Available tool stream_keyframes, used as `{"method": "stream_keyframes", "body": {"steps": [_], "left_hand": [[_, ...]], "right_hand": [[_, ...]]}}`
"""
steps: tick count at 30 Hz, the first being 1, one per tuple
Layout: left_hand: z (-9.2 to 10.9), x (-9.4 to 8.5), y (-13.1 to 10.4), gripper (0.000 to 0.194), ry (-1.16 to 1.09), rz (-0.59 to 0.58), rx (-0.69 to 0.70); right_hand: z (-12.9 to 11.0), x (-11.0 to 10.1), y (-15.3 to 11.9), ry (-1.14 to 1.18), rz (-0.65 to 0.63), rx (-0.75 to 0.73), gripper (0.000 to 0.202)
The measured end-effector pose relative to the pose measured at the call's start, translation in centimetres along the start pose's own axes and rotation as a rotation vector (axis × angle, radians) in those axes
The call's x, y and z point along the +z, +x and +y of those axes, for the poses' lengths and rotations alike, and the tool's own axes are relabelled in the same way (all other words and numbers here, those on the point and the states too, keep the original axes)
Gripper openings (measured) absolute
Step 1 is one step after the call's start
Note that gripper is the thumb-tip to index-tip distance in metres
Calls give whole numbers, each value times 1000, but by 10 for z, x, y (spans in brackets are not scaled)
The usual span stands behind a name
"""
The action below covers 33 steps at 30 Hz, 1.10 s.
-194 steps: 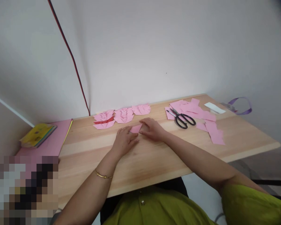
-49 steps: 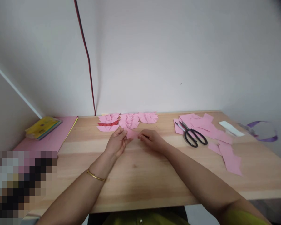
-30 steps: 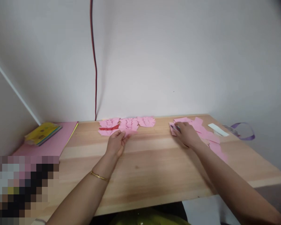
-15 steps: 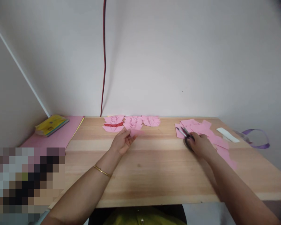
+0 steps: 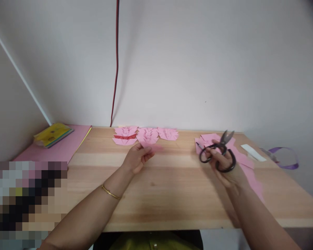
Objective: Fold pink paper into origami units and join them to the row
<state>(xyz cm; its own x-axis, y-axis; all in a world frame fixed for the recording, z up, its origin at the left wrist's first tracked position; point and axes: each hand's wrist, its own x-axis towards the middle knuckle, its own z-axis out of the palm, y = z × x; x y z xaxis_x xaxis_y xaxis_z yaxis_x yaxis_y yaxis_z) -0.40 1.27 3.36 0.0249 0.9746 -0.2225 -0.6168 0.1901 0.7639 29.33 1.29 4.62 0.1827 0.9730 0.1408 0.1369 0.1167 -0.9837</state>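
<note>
Between the thumb and fingers of my left hand (image 5: 139, 158) is a small pink piece of paper (image 5: 153, 147), blurred at its right end. My right hand (image 5: 223, 166) is closed on a pair of black-handled scissors (image 5: 226, 138), raised above the table with the blades parted and pointing up and away. Beneath and beyond the scissors lies a loose pile of pink paper pieces (image 5: 243, 161). Folded pink paper shapes (image 5: 147, 134) sit in rows near the wall, beyond my left hand. One red strip (image 5: 125, 136) shows among them.
A yellow-covered book (image 5: 53, 134) rests on large pink sheets (image 5: 79, 133) at the left. White paper strips (image 5: 253, 152) and a purple-edged roll or band (image 5: 285, 158) are at the right edge. A red and black cable (image 5: 117, 66) hangs down the wall.
My right hand has lifted the scissors from the pink paper pile and turned them, blades up. My left hand still pinches the pink paper in nearly the same place.
</note>
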Motion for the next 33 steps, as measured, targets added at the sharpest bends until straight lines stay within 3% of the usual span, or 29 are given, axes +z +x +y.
{"method": "stream_keyframes", "body": {"steps": [2, 4, 7, 12, 19, 24, 28, 33], "left_hand": [[0, 0, 0, 23, 23, 13, 11], [0, 0, -1, 23, 41, 9, 21], [1, 2, -2, 23, 61, 5, 23], [-6, 6, -5, 22, 119, 11, -29], [-16, 10, -8, 23, 99, 13, -75], [-18, 14, -11, 26, 100, -65, -128], [-21, 11, -8, 23, 109, -19, -143], [-14, 5, -3, 21, 72, -8, -64]], "right_hand": [[-8, 27, -11, 240, -228, 192, 45], [-12, 52, -15, 318, -337, 251, 46], [-12, 79, -12, 206, -299, 89, 50], [-4, 101, -10, 124, -455, 42, 54], [3, 102, -16, 50, -467, 14, 38], [5, 104, -16, 72, -435, 58, 40], [5, 101, -15, 60, -511, 22, 40], [-3, 75, -5, -272, -602, -140, 49]]}}
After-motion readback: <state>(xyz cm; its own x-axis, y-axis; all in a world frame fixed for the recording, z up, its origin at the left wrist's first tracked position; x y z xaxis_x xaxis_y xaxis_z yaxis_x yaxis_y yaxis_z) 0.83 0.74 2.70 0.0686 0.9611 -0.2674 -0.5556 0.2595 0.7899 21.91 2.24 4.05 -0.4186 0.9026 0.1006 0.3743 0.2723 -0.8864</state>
